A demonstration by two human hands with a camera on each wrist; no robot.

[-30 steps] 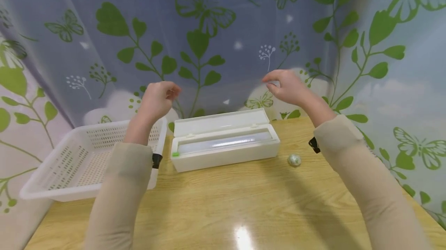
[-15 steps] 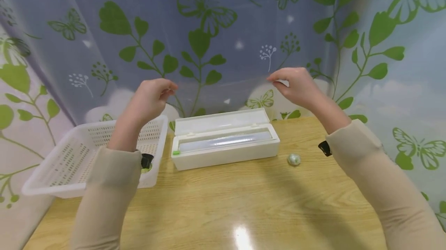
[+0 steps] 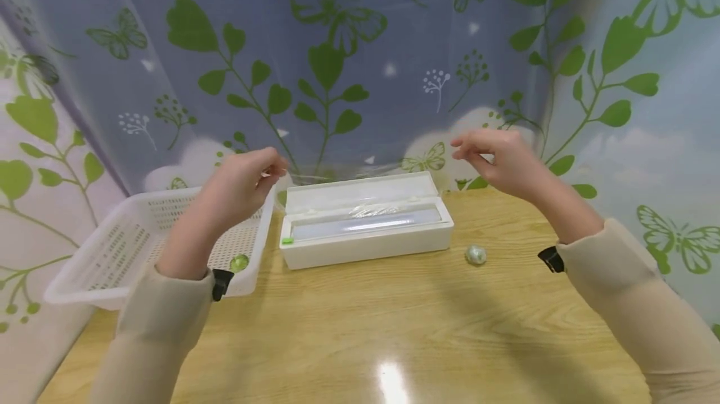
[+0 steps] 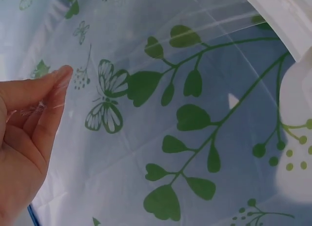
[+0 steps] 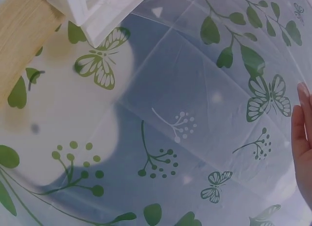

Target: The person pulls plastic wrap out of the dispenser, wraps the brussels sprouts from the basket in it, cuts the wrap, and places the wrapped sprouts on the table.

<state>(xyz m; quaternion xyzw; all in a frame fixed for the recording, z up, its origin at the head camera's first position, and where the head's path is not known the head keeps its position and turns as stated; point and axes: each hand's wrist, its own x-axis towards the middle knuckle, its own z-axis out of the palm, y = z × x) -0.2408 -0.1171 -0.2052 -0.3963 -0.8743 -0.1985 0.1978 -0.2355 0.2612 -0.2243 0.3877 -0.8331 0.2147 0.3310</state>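
My left hand [image 3: 239, 185] and right hand [image 3: 500, 160] are raised behind a white cling film box [image 3: 365, 251]. Thumb and fingers of the left one pinch clear cling film [image 4: 234, 33]; crumpled film shows in its palm in the left wrist view. The right hand's thumb and fingertips are brought together on the film's other side, though its grip is only partly seen in the right wrist view. A faint sheet hangs between both hands, above the box. The box's lid [image 3: 360, 193] stands open. Inside lies the film roll [image 3: 368, 224], and a green slider [image 3: 287, 241] sits at its left end.
Right of the box, a small film-wrapped ball [image 3: 475, 254] rests on the wooden table [image 3: 360, 323]. A white perforated basket [image 3: 84, 294] stands left, with a small green round item [image 3: 239, 262] inside. A patterned curtain [image 3: 388, 104] hangs close behind.
My hands have spread apart, the right one moving rightward, and then both come lower. Wrinkled film now shows over the box opening. The green item in the basket has come into view.
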